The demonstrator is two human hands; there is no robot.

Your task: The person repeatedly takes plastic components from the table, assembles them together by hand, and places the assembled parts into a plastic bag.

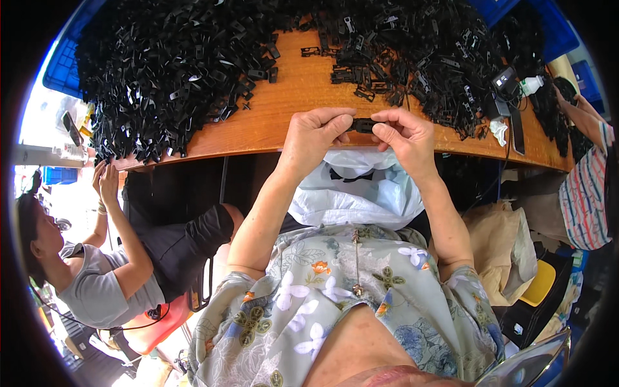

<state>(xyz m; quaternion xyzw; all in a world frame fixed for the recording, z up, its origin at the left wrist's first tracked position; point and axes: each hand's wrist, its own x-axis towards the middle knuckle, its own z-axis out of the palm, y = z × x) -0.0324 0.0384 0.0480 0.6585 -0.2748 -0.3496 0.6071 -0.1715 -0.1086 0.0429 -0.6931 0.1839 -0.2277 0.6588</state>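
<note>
A small black plastic part [364,125] is stretched between my two hands, just above the table's near edge. My left hand [314,137] pinches its left end between thumb and fingers. At its right end, the thumb and fingertips of my right hand [407,137] are closed on it. The fingers cover both ends, so its full shape is hidden. Below my hands, a white plastic bag [351,200] hangs open at my lap, with some black pieces [351,175] inside.
A large heap of black parts [174,77] covers the wooden table's [290,77] left; another heap of black frame-like parts [412,51] lies right. One co-worker [103,258] sits at left, another [585,187] at right. A brown paper bag [500,248] stands at my right.
</note>
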